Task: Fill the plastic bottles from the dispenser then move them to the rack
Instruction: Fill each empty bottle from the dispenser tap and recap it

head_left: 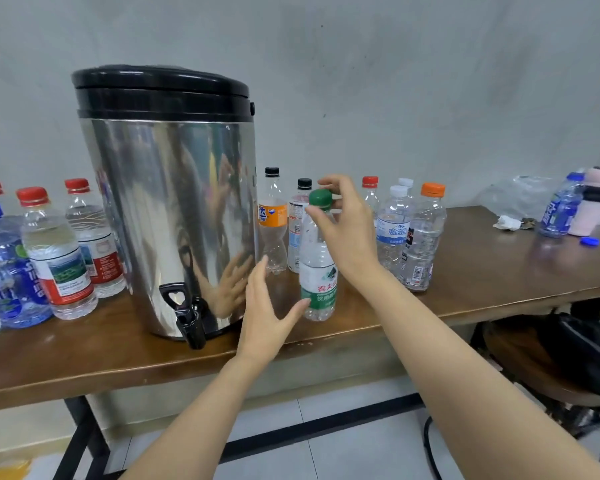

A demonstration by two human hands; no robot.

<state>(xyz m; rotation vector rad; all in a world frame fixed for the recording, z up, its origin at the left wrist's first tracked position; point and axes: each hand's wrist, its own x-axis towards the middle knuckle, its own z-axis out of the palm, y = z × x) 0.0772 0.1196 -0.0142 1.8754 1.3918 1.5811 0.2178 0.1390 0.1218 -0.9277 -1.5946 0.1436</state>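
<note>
Right hand point(347, 230) is pinching the green cap point(321, 199) of the green-label bottle point(317, 271), with thumb and index fingers point(327, 183) curling round it and the rest hanging loose. Left hand point(264, 306) is lying open, fingers straight, thumb tip touching the bottle's lower label. The bottle is standing upright on the counter point(499, 268), centre frame, just right of the steel dispenser point(167, 202). The dispenser's black tap point(187, 313) is sticking out lower left of centre. An orange-label bottle point(273, 220) is standing just behind. More capped bottles point(409, 237) are crowding in at the right.
</note>
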